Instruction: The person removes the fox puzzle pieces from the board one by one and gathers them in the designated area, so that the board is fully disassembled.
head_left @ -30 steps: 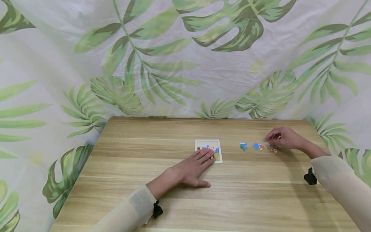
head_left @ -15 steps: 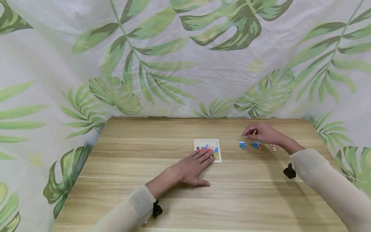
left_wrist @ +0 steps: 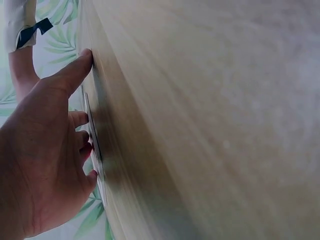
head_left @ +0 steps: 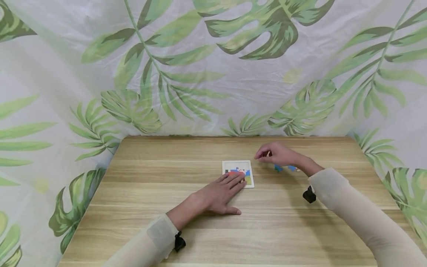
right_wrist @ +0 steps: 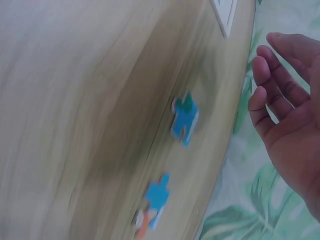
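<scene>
My left hand [head_left: 221, 193] lies flat with fingers spread over the lower part of a small square picture puzzle board [head_left: 237, 165], thumb out on the table. The board has a white frame and a blue, red and yellow picture, partly covered by the fingers. In the left wrist view the board [left_wrist: 94, 135] shows edge-on under the fingertips. Just right of the board, my right hand [head_left: 278, 154] hovers with loosely bent fingers and nothing visible in them. Below it lie a blue and green puzzle piece [right_wrist: 185, 120] and a blue piece with orange and white [right_wrist: 157, 195].
The wood-grain table [head_left: 166, 159] reaches back to a leaf-print cloth [head_left: 186, 92] hanging behind and at the sides. Black wrist straps [head_left: 179, 241] show at both cuffs. The right forearm hides the spot where a third piece lay.
My right hand has moved left from above the rightmost puzzle piece, past the others, to beside the board. The left hand has stayed on the board.
</scene>
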